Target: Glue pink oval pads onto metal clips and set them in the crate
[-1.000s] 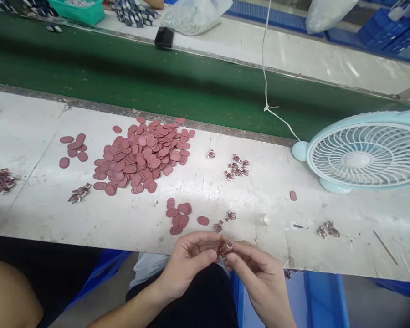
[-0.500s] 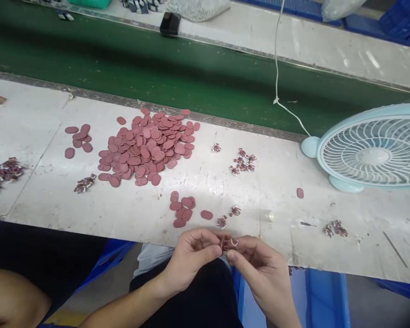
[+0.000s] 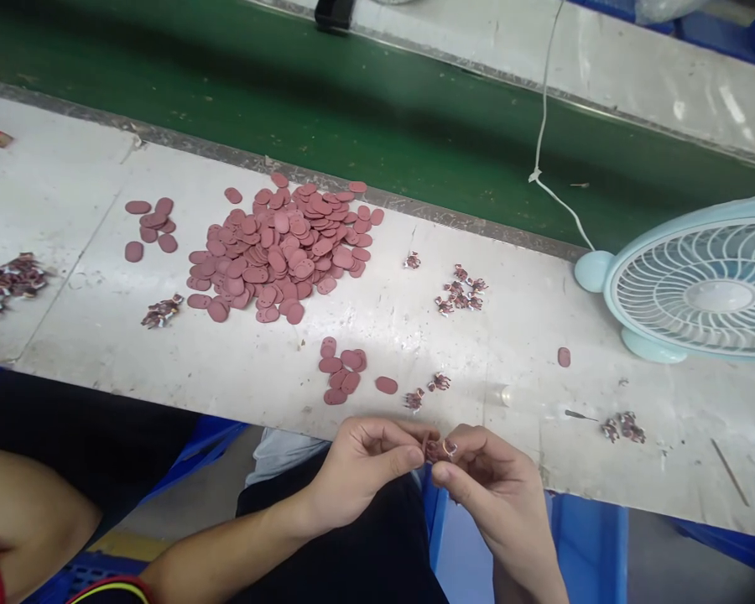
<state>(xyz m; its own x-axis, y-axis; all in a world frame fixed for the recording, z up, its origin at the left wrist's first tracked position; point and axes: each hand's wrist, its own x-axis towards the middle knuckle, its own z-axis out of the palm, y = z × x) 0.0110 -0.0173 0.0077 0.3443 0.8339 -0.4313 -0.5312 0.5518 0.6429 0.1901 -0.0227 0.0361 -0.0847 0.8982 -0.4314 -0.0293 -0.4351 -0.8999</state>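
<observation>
My left hand (image 3: 360,471) pinches a reddish oval disc (image 3: 425,443), seen nearly edge-on, between thumb and fingers. Against the disc's right side is a small brown-and-white figurine (image 3: 442,450), gripped in the fingertips of my right hand (image 3: 500,486). Fingers partly cover both pieces, so I cannot tell whether they are joined. Just beyond my hands, two similar figurines (image 3: 413,399) stand on the white table, with a single oval disc (image 3: 386,385) to their left. A small group of discs (image 3: 341,369) lies further left.
A large heap of reddish discs (image 3: 277,256) covers the table's middle. Figurine clusters lie at the back (image 3: 460,291), right (image 3: 629,428) and far left (image 3: 13,283). A light-blue fan (image 3: 717,294) stands at right, its cord crossing the green strip. Another person's arm (image 3: 31,503) shows lower left.
The camera view has shifted, so the far bench sits higher in the picture. Both hands keep their grip on the disc and figurine, and appear slightly further right.
</observation>
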